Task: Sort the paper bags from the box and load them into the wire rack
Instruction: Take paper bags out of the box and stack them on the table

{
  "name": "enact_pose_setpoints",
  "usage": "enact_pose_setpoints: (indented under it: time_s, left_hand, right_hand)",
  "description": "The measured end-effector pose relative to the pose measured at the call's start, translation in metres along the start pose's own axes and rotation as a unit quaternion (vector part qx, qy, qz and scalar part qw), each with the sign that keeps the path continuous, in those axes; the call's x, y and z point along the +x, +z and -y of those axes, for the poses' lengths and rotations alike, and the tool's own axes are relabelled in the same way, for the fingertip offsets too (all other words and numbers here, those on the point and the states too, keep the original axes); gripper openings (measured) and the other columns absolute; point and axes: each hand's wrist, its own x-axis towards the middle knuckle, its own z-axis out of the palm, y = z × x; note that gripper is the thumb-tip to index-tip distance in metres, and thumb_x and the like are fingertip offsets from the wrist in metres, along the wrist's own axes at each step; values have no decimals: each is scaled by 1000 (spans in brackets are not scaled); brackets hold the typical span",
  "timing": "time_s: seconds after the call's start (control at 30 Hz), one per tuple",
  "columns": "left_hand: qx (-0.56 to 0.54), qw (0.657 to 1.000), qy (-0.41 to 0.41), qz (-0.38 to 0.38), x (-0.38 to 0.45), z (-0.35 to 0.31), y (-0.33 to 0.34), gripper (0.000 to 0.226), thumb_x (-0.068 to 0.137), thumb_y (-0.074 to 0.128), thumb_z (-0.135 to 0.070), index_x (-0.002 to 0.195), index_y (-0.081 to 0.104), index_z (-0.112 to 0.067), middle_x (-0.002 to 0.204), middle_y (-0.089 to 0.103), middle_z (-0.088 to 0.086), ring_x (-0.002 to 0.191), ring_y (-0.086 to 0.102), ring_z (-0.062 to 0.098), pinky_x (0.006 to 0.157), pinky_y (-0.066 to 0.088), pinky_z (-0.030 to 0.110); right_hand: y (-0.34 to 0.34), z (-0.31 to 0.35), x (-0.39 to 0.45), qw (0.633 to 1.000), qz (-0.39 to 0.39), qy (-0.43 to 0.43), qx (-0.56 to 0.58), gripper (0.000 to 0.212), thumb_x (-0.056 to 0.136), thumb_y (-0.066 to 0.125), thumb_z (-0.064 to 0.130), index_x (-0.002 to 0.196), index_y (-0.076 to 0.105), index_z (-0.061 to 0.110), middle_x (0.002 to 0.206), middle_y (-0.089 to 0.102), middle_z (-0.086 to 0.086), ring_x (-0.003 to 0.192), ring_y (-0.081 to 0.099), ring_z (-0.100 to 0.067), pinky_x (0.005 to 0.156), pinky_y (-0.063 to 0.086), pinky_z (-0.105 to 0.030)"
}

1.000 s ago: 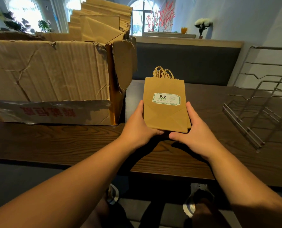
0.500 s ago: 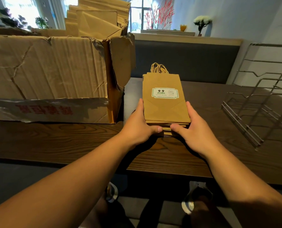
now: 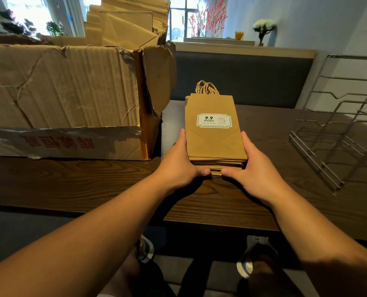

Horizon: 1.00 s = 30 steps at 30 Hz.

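while lying on table (image 3: 114, 189), bag stack (image 3: 212, 144) clasped between left hand (image 3: 179, 166), right hand (image 3: 257, 172)

Matt kraft-paper bags (image 3: 214, 138), creased cardboard box (image 3: 67, 93), wood-grain table (image 3: 92, 185)

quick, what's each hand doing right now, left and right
Left hand: grips the left side of the stack of paper bags, thumb on the near edge.
Right hand: grips the stack's right side.
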Motion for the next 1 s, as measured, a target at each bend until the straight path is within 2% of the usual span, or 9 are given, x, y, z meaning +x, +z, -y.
enact_pose_setpoints:
  time_s: [0.23, 0.33, 0.4, 0.5, 0.57, 0.63, 0.8, 0.93, 1.0]
  left_hand:
    - [-18, 1000, -11, -2, -1, -3, 1, 95, 70, 90, -10, 144, 35, -30, 131, 59, -12, 124, 53, 9, 109, 41, 32]
    - [-21, 1000, -17, -4, 0, -5, 1, 94, 70, 90, -9, 144, 35, -30, 131, 59, -11, 125, 53, 10, 109, 41, 32]
    - [-21, 1000, -22, -6, 0, -6, -1, 94, 71, 90, -8, 143, 35, -31, 130, 59, -12, 123, 53, 11, 108, 42, 32]
    - [-27, 999, -30, -8, 0, -7, -2, 94, 70, 89, -6, 144, 36, -30, 130, 59, -11, 123, 53, 11, 109, 43, 34]
    - [-34, 999, -31, -12, 0, -7, -1, 97, 69, 90, -6, 145, 35, -30, 131, 59, -11, 124, 53, 12, 111, 43, 38]
    - [-42, 999, -29, -18, -1, -7, 1, 98, 68, 90, -5, 146, 36, -30, 130, 60, -11, 124, 54, 12, 112, 43, 39]
    - [-51, 998, -28, -24, 0, -8, 7, 98, 68, 91, -6, 145, 36, -31, 131, 61, -10, 125, 55, 14, 112, 44, 43]
    - [-44, 998, -37, -21, -1, -8, 3, 97, 70, 89, -5, 147, 36, -30, 130, 60, -11, 125, 53, 13, 112, 42, 39]
    - [-41, 998, -46, -21, -2, -6, -2, 96, 70, 89, -4, 146, 36, -30, 127, 60, -12, 124, 53, 13, 111, 42, 36]
  right_hand:
    - [2, 1, 1, 1000, -9, -8, 5, 109, 82, 81, 16, 159, 7, 34, 124, 46, 29, 116, 47, 2, 90, 35, -13]
    - [-1, -2, 4, 1000, 5, -10, 18, 105, 81, 82, 13, 158, 16, 38, 128, 53, 29, 117, 53, 3, 92, 43, -12]
    - [-3, -2, 4, 999, 15, -2, 44, 105, 81, 80, 7, 158, 16, 37, 124, 55, 31, 111, 56, 9, 87, 46, -6]
    - [0, 1, 2, 997, 19, 7, 74, 106, 80, 80, 4, 158, 16, 37, 120, 54, 33, 114, 56, 6, 97, 47, -17]
    - [3, 4, 1, 997, 2, 5, 73, 104, 80, 81, 8, 157, 18, 38, 121, 50, 33, 117, 51, 4, 94, 42, -17]
    - [3, 6, 0, 998, -9, 4, 68, 103, 80, 81, 10, 157, 18, 38, 114, 47, 37, 111, 48, 6, 89, 39, -13]
    - [-2, 0, 3, 997, -5, 5, 75, 100, 78, 83, 9, 152, 25, 43, 114, 53, 35, 105, 51, 12, 83, 42, -12]
    - [-2, -1, 3, 997, 21, 2, 70, 103, 81, 80, 8, 158, 18, 39, 135, 52, 27, 124, 52, 0, 105, 43, -27]
    - [-3, 1, 2, 996, 38, 9, 74, 101, 86, 74, 5, 159, 11, 37, 135, 46, 30, 127, 48, 1, 111, 40, -30]
